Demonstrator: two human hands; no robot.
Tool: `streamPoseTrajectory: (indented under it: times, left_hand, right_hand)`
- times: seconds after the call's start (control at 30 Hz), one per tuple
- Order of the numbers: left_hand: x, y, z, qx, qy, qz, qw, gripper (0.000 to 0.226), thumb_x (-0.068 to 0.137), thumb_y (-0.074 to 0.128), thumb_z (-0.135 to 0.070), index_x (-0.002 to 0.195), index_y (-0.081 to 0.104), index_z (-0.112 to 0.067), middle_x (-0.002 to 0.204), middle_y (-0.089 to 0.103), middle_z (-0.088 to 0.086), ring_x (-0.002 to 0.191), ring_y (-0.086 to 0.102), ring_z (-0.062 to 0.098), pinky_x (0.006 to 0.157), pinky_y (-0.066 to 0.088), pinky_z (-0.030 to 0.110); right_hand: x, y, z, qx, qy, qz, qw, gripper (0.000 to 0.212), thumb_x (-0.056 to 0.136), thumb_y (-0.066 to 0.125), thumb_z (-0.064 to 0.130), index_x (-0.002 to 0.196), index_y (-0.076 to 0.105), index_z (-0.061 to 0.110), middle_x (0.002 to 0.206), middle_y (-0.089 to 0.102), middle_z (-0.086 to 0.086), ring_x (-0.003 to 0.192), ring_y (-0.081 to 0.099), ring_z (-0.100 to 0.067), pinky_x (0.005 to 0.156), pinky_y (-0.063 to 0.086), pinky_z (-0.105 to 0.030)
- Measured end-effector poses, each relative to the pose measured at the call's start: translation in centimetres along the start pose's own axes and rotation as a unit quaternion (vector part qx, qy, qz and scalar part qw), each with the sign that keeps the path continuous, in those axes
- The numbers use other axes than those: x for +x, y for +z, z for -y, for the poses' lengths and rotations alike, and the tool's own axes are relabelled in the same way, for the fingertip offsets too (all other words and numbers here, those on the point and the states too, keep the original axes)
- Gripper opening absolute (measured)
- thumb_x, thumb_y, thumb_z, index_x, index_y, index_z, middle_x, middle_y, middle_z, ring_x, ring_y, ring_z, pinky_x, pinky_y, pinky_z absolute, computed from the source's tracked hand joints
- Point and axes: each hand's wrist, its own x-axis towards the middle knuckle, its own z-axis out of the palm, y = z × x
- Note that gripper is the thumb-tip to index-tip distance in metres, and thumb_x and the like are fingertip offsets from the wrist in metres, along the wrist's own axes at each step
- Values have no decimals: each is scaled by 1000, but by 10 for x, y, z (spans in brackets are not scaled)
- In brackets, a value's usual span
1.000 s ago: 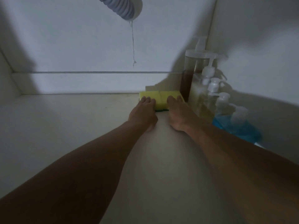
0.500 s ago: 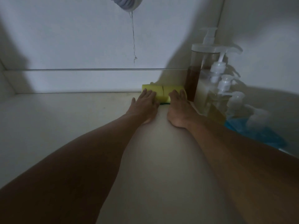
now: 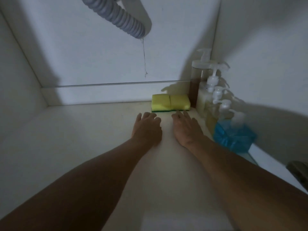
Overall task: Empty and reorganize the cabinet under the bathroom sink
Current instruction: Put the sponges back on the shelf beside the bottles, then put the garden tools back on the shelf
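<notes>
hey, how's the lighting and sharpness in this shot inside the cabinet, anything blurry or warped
Head view: dim and bluish, with heavy shadows across the back wall; the yellow sponges are the brightest and sharpest thing; the blue soap bottle and the pump bottles behind it are smeared; wide-angle bending bows the cabinet edges and stretches both forearms; no glare.

Both arms outstretched, left hand [image 3: 147, 127] and right hand [image 3: 187, 128] empty, palms down

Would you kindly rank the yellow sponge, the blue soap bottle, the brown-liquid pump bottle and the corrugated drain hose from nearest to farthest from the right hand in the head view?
From the right hand:
1. Yellow sponge, just ahead of the fingers.
2. Blue soap bottle, to the right by the side wall.
3. Brown-liquid pump bottle, in the back right corner.
4. Corrugated drain hose, high overhead at the back.
</notes>
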Motion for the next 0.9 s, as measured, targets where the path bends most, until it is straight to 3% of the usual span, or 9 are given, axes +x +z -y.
streamPoseTrajectory:
  times: [0.1,0.3,0.4,0.5,0.67,0.8,0.9]
  left_hand:
    - [-34,-21,2,6,14,47,999,41,95,47,-39,129,57,-19,142,49,2,131,41,21,113,27,37]
    - [-121,-83,17,-9,-24,126,992,43,94,53,-38,131,55,-17,137,54,3,125,48,21,105,37,35]
    - [-172,-117,33,-2,-63,189,980,43,93,56,-42,130,55,-20,139,52,1,128,44,20,105,37,35]
    - [-216,-150,48,-31,-94,212,972,38,88,63,-43,117,63,-18,128,59,2,116,52,19,98,43,33]
    - [-288,-189,76,-28,-158,221,962,26,86,67,-38,96,70,-15,105,68,4,99,62,20,87,50,32]
    - [-342,-183,117,1,-204,286,936,30,84,71,-35,104,71,-13,107,70,5,97,63,19,83,52,28]
    - [-381,-161,150,4,-244,324,914,40,84,71,-33,116,65,-10,116,67,7,99,64,21,84,53,30]
  right_hand:
    - [-27,-12,9,0,-15,1,1000,40,99,29,7,135,44,11,137,48,-10,129,42,-28,102,38,-43]
    - [-82,-43,37,60,-68,17,996,40,88,49,0,127,53,9,116,62,-13,105,60,-31,88,52,-41]
    - [-105,-70,65,112,-113,46,986,44,87,57,5,130,55,13,121,61,-14,106,61,-33,90,53,-41]
    - [-128,-88,101,145,-161,47,975,42,85,61,11,126,60,15,123,62,-12,110,61,-29,94,52,-40]
    - [-190,-97,177,178,-259,81,946,23,80,65,16,102,70,13,98,71,-5,87,66,-22,81,57,-36]
    - [-231,-75,234,193,-280,148,929,12,80,65,17,88,72,15,88,72,-5,81,69,-23,75,58,-35]
    - [-254,-50,264,182,-279,204,920,10,81,65,17,87,73,19,93,73,1,90,67,-18,67,51,-23]
